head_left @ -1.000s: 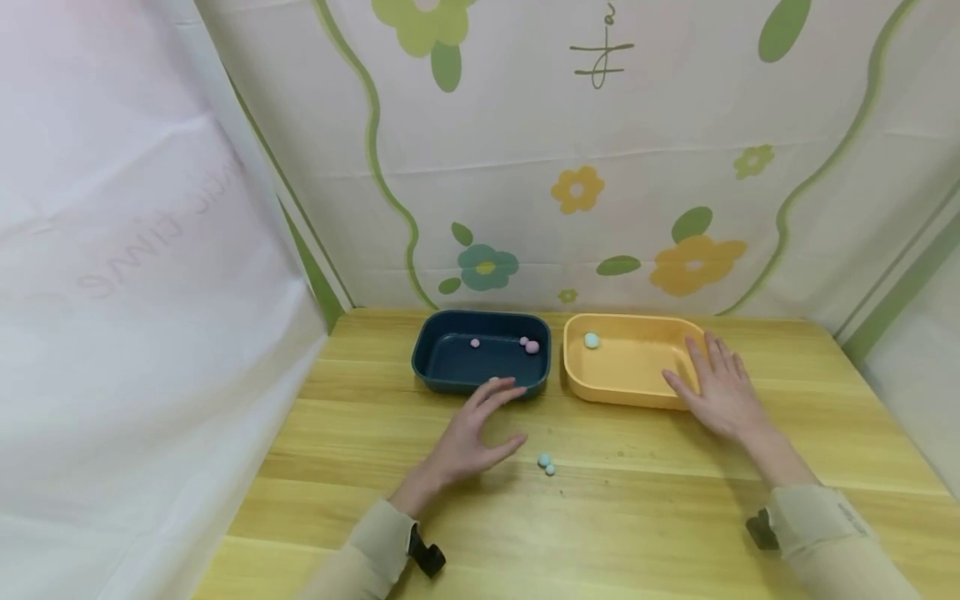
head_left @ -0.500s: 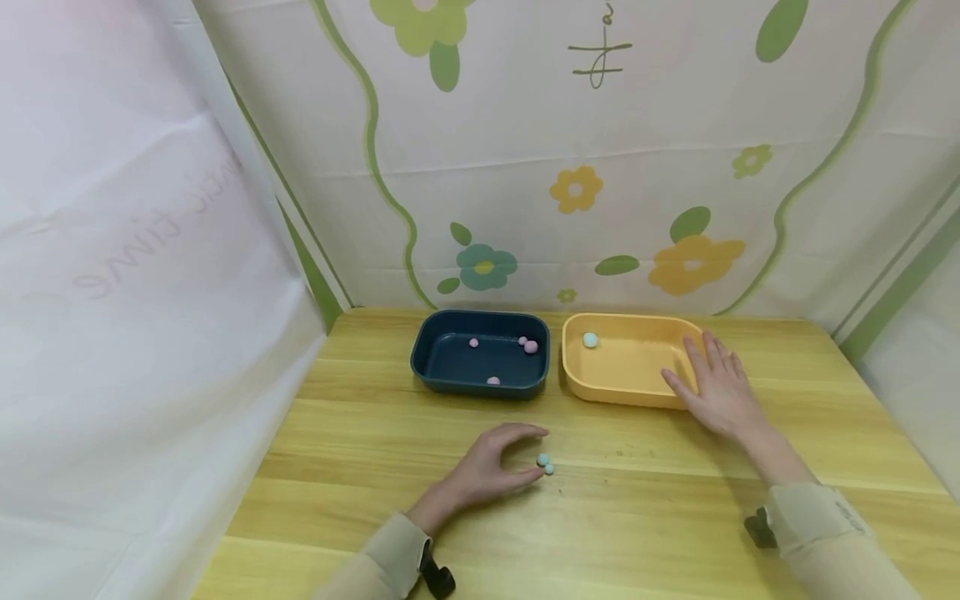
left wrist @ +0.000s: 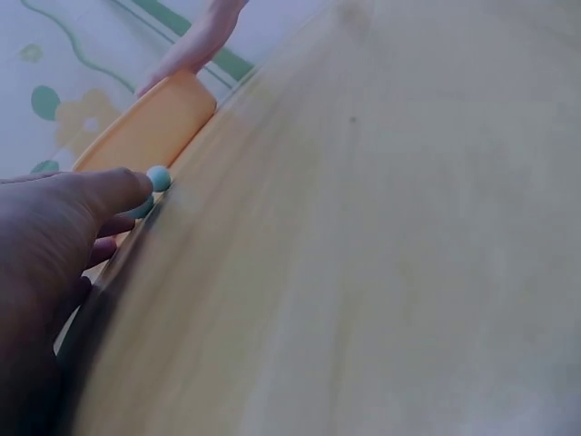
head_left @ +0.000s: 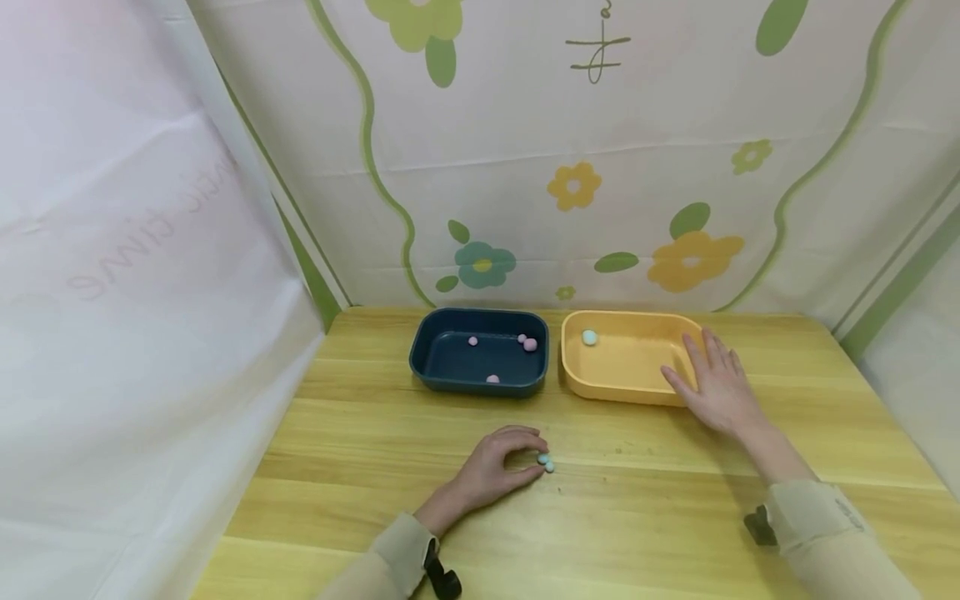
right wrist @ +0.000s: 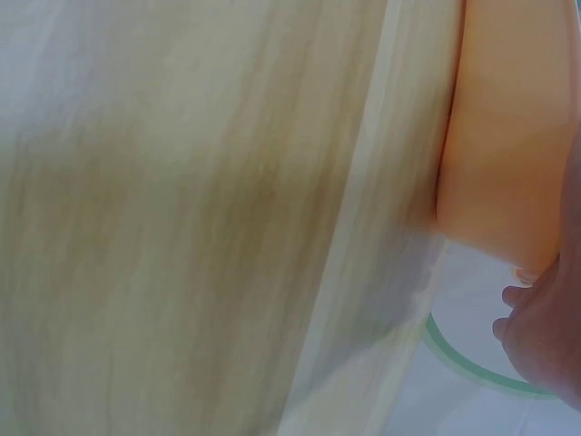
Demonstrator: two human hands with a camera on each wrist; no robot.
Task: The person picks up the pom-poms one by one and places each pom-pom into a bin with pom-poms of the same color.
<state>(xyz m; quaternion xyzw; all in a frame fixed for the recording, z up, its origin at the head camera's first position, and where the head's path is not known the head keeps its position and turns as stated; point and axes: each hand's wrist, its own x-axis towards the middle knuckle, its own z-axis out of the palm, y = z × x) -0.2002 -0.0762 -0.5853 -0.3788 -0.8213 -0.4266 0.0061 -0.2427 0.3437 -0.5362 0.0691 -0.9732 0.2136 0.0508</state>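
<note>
Beside my left hand [head_left: 491,471], two small pale blue balls lie close together on the table. The rear pale blue ball [head_left: 543,458] sits between the curled index finger and thumb, which pinch it. Just by the thumb tip is the other pale blue ball [left wrist: 160,178]. My right hand [head_left: 720,392] rests on the right end of the yellow tray [head_left: 622,393], its fingers spread and fairly straight over the rim. In that tray a larger pale blue ball [head_left: 589,337] lies at the back left.
A dark blue tray [head_left: 472,387] stands left of the yellow one, holding several pink balls, one of them a larger pink ball [head_left: 530,344]. Behind both trays hangs a flowered cloth [head_left: 480,167]. Another white cloth [head_left: 150,350] borders the wooden table [head_left: 622,517] on the left.
My left hand has come down and right from the dark blue tray's front edge to the two pale blue balls, and its fingers have drawn together. My right hand stays on the yellow tray.
</note>
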